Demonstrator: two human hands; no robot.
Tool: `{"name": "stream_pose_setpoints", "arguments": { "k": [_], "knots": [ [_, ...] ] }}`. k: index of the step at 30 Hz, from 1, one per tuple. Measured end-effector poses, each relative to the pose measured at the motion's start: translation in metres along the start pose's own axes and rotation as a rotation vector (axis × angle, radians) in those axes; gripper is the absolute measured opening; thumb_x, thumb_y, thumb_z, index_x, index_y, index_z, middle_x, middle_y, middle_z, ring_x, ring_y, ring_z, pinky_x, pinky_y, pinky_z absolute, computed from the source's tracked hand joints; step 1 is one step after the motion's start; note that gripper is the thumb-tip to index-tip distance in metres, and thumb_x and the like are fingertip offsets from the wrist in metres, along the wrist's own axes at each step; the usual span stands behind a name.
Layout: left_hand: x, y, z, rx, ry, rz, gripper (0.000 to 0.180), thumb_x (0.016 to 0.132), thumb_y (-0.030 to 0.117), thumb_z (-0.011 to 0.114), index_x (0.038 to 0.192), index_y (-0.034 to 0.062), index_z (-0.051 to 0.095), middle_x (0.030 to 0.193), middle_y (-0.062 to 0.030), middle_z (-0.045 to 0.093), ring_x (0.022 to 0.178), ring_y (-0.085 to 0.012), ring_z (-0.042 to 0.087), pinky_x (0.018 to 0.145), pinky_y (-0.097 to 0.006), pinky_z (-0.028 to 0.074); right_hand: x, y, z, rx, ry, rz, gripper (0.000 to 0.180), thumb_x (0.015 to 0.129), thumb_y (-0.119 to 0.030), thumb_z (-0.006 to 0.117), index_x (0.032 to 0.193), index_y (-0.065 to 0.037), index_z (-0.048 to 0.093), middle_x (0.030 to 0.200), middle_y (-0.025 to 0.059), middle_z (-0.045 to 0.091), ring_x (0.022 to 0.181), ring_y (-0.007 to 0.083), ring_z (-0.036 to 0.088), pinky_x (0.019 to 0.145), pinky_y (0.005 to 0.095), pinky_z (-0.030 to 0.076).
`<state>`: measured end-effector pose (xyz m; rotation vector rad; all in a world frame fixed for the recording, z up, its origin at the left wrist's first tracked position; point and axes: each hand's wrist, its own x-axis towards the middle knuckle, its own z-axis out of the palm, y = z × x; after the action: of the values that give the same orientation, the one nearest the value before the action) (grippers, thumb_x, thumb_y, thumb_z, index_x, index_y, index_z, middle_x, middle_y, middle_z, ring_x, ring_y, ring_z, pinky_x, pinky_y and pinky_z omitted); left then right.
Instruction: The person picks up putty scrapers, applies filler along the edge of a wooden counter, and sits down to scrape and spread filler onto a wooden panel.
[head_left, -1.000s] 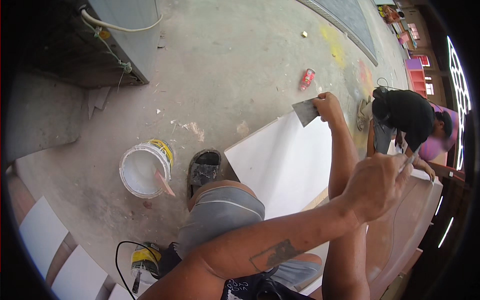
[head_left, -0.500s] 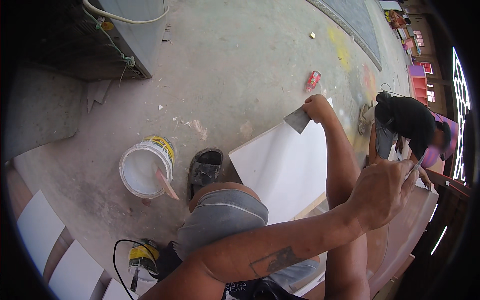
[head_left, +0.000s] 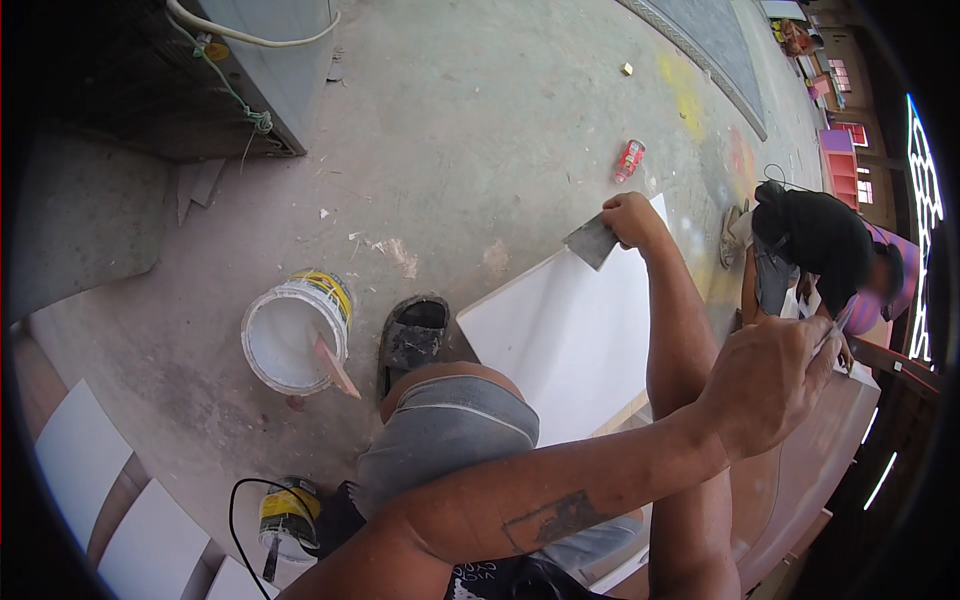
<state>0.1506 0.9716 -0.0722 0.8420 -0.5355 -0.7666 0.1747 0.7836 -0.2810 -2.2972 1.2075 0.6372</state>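
My right hand (head_left: 632, 220) is closed round a putty knife (head_left: 593, 243) with a wide grey metal blade, its handle hidden in the fist. The blade overlaps the far edge of a white panel (head_left: 560, 330); I cannot tell whether they touch. My left hand (head_left: 765, 385), on the tattooed forearm that crosses over my right arm, grips a thin flat blade (head_left: 846, 312) seen almost edge-on. Left of the panel stands a bucket (head_left: 250, 345) of white paste, with a wooden-looking stick (head_left: 336, 368) leaning out over its rim.
My sandalled foot (head_left: 414, 335) is between bucket and panel. A smaller can (head_left: 288, 505) with a black cord stands at lower left, near white boards (head_left: 85, 450). A red bottle (head_left: 629, 160) lies on the floor. Another person (head_left: 815, 235) bends over at the right. A grey cabinet (head_left: 270, 60) fills the upper left.
My right hand and the putty knife have shifted very slightly left along the panel's edge. The left hand keeps nearly the same place.
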Motion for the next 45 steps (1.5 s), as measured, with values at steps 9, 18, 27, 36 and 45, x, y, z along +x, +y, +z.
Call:
{"name": "stream_pose_setpoints", "arguments": {
  "k": [9,18,27,36,45],
  "knots": [
    [0.0,0.0,0.002,-0.017,-0.017,0.019,0.027,0.1,0.019,0.053,0.1,-0.005,0.065,0.076,-0.026,0.066,0.073,-0.0418,0.066,0.073,-0.048,0.052,-0.001,0.028,-0.002,0.363,-0.046,-0.005,0.024,0.082,-0.009,0.059,0.098,0.005,0.071,0.067,0.0049,0.059,0.045,0.0152,0.048,0.042,0.0307,0.04],
    [-0.004,-0.002,0.01,0.0,-0.033,-0.014,0.027,0.1,0.021,0.054,0.096,-0.0032,0.064,0.074,-0.0242,0.066,0.072,-0.0408,0.067,0.071,-0.047,0.052,0.011,0.032,0.024,0.092,0.208,-0.017,0.039,0.082,-0.017,0.059,0.112,0.006,0.069,0.089,0.0244,0.072,0.074,0.0303,0.073,0.065,0.0392,0.057],
    [-0.01,-0.002,0.011,-0.006,-0.085,-0.03,0.026,0.1,0.02,0.054,0.095,-0.0029,0.064,0.076,-0.0238,0.067,0.074,-0.0405,0.068,0.072,-0.048,0.053,0.01,0.032,0.024,-0.009,0.321,-0.072,0.042,0.081,-0.016,0.06,0.117,0.004,0.066,0.105,0.0274,0.068,0.095,0.0352,0.067,0.082,0.0409,0.052],
    [-0.01,-0.007,0.019,-0.003,-0.08,-0.007,0.027,0.1,0.021,0.055,0.098,-0.0044,0.065,0.079,-0.0242,0.068,0.076,-0.0398,0.069,0.075,-0.047,0.054,0.001,0.027,0.015,-0.111,0.438,-0.116,0.047,0.079,-0.015,0.061,0.122,0.003,0.063,0.12,0.0304,0.064,0.117,0.04,0.061,0.1,0.0426,0.048],
    [-0.01,-0.005,0.019,0.0,-0.096,-0.038,0.03,0.101,0.023,0.054,0.094,-0.004,0.065,0.079,-0.0245,0.069,0.076,-0.0396,0.07,0.074,-0.047,0.054,-0.081,-0.053,-0.02,-0.153,0.304,-0.411,0.037,0.082,-0.014,0.058,0.117,-0.006,0.068,0.112,0.0182,0.068,0.105,0.037,0.064,0.094,0.0422,0.05]
  ]
}}
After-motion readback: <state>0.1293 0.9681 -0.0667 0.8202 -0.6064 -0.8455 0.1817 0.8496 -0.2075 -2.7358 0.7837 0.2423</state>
